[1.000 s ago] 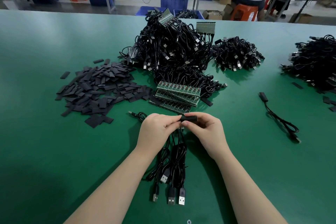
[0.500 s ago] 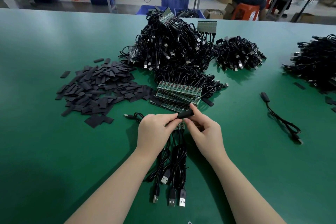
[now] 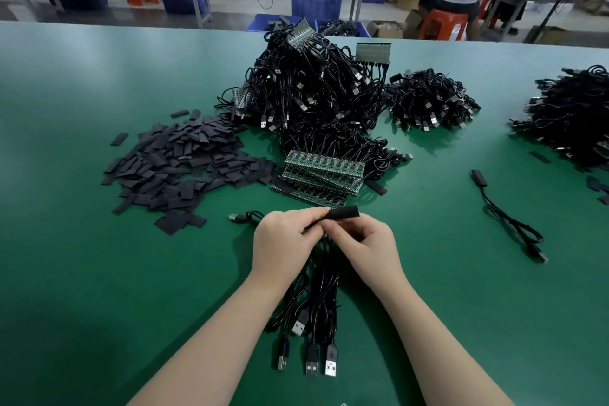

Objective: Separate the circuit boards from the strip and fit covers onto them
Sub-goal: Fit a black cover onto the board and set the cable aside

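Note:
My left hand (image 3: 283,241) pinches the left end of a black cover (image 3: 344,212), which sticks out up and to the right from its fingertips. Just below it, my right hand (image 3: 365,249) has its fingers curled, with the fingertips against the cover's underside. The circuit board inside the cover is hidden. Several black USB cables (image 3: 311,310) hang from between my hands towards me, plugs flat on the table. A stack of green circuit board strips (image 3: 324,171) lies just beyond my hands. Left of it is a heap of flat black covers (image 3: 184,161).
A big tangle of cabled board strips (image 3: 316,92) fills the middle of the green table (image 3: 99,273). Smaller cable piles lie at centre right (image 3: 431,102) and far right (image 3: 573,115). One covered cable (image 3: 507,221) lies alone on the right. A person sits at a bench behind.
My right forefinger, stretched up along the cover half a second ago, has curled in under it. The cover now tilts up to the right, held more by my left hand.

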